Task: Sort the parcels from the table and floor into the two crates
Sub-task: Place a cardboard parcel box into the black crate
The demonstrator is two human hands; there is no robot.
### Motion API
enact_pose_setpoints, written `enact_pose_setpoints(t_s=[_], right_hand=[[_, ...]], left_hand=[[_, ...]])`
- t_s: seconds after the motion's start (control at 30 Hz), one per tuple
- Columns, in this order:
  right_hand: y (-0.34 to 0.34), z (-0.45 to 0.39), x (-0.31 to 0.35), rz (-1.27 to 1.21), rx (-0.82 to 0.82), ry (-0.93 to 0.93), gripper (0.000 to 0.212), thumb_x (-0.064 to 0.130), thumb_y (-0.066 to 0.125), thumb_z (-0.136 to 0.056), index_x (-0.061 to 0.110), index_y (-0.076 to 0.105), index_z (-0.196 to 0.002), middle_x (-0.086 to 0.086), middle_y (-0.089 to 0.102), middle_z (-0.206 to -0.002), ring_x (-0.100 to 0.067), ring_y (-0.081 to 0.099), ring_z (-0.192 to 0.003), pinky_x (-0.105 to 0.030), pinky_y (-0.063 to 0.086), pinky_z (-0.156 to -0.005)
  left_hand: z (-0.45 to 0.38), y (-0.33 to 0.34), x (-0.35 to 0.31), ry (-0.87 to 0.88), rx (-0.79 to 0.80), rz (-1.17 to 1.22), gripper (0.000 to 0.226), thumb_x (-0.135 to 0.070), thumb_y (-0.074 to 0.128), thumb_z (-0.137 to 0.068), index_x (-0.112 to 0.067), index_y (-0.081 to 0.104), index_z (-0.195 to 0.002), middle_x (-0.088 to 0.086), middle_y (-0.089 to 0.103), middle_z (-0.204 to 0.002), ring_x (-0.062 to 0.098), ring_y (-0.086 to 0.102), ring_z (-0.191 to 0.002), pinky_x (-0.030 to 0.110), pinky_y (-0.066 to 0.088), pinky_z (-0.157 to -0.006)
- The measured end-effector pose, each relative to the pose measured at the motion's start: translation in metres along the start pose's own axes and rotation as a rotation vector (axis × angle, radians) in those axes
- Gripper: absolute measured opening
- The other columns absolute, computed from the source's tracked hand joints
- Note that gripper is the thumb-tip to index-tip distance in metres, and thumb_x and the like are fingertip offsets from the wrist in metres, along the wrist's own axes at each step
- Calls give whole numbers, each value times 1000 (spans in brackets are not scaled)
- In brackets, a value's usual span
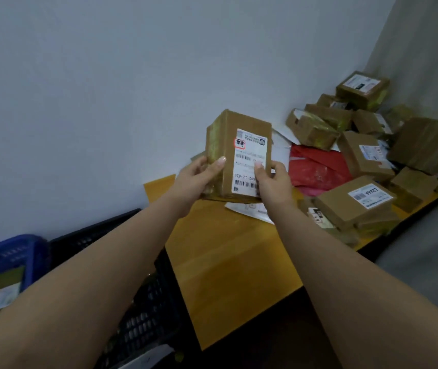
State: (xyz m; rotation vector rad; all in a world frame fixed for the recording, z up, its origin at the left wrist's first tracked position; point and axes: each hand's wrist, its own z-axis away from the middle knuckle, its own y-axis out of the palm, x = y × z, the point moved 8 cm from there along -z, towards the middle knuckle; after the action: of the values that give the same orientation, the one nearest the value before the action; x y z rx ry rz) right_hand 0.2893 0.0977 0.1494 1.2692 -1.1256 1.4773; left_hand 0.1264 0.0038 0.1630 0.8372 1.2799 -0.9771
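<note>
1. Parcel (239, 158), a brown cardboard box with a white shipping label (250, 162) on the face turned to the camera, is held in the air above the near-left part of the desk (228, 262), clear of its surface.
2. Left hand (199, 179) grips the parcel's left side, thumb laid across the front face; right hand (273, 182) grips the lower right, thumb pressing on the label. Both hands are curled round the box.
3. Handling, as a judgement: the walls look flat and uncrushed, so the box should be stiff; it is held out at arm's length, which suggests little weight. Glossy tape on the left edge may be slippery, so bare cardboard on opposite sides is the better hold.
4. Orientation: the long axis runs roughly upright, tilted slightly; the label's print reads upside down, so the box's labelled top points toward the person.
5. Other parcels (356, 201) lie heaped toward the desk's right end and far corner, some over a red bag (316, 169).
6. Blue crate (26, 251) and black crate (143, 310) stand beyond the desk's left edge; the blue one holds a labelled box.
</note>
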Motion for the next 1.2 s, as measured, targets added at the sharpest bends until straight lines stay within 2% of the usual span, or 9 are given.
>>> enact_pose_setpoints(t_s=[0.1, 0.2, 0.47, 0.57, 0.73, 0.83, 0.93, 1.1, 1.2], right_hand=[[27, 10, 3, 36, -29, -68, 30, 36, 57, -95, 18, 55, -119, -6, 66, -106, -22, 67, -98, -43, 57, -83], [44, 14, 5, 30, -30, -92, 25, 35, 54, -97, 21, 57, -117, -3, 68, -98, -22, 68, -95, -42, 58, -81], [75, 29, 20, 8, 26, -223, 21, 38, 47, -99, 36, 68, -95, 11, 72, -94, -10, 68, -95, -37, 57, -85], [80, 27, 18, 7, 41, -211, 21, 38, 49, -99, 31, 67, -107, 9, 71, -102, -13, 66, -101, -34, 56, -86], [69, 12, 23, 378, -18, -209, 91, 58, 63, -84, 15, 20, -152, -8, 31, -154, -27, 31, -140, -46, 30, -114], [88, 11, 34, 754, 249, -387, 112, 66, 72, -69, 27, 12, -154, -4, 10, -162, -27, 7, -148, -51, 15, -117], [116, 22, 29, 917, 589, -494, 119, 60, 80, -63, 33, 9, -154, 0, 5, -163, -26, 3, -149, -51, 12, -120], [109, 22, 24, 539, 670, -353, 97, 44, 86, -65, 31, 33, -145, 4, 48, -138, -20, 46, -128, -44, 45, -103], [81, 14, 20, 106, 498, -155, 78, 46, 80, -74, 32, 41, -140, 3, 56, -132, -13, 58, -117, -41, 51, -99]], left_hand=[[1, -27, 4, -24, 44, 7, 39, -33, 73, -83, -28, 55, -117, -12, 74, -96, 0, 70, -82, 19, 55, -56], [0, -53, 12, -58, 36, 30, 61, -24, 74, -83, -18, 44, -136, -2, 71, -112, 11, 71, -92, 24, 56, -63], [-6, -83, 19, 18, 75, 200, 64, -7, 69, -86, -15, 39, -141, 7, 62, -128, 25, 67, -108, 35, 57, -77], [-7, -90, 18, 49, 30, 167, 66, -5, 71, -83, -15, 39, -141, 5, 61, -128, 23, 64, -113, 38, 56, -87], [-9, -109, -2, 73, 133, -684, 91, -35, 76, -65, -27, 35, -146, -6, 53, -128, 20, 55, -116, 37, 52, -92], [-4, -106, -20, 118, 338, -1355, 102, -50, 65, -53, -32, 29, -147, -3, 46, -137, 23, 43, -122, 44, 41, -101], [-1, -91, -40, 106, 437, -1478, 101, -49, 68, -53, -42, 27, -145, 2, 48, -130, 24, 40, -121, 45, 40, -102], [2, -76, -72, 192, 292, -1511, 103, -49, 67, -59, -37, 20, -150, 9, 36, -148, 30, 29, -137, 45, 28, -113], [8, -96, -87, 242, -66, -898, 113, -48, 76, -73, -17, 5, -155, 7, 13, -162, 25, 14, -148, 39, 15, -119]])
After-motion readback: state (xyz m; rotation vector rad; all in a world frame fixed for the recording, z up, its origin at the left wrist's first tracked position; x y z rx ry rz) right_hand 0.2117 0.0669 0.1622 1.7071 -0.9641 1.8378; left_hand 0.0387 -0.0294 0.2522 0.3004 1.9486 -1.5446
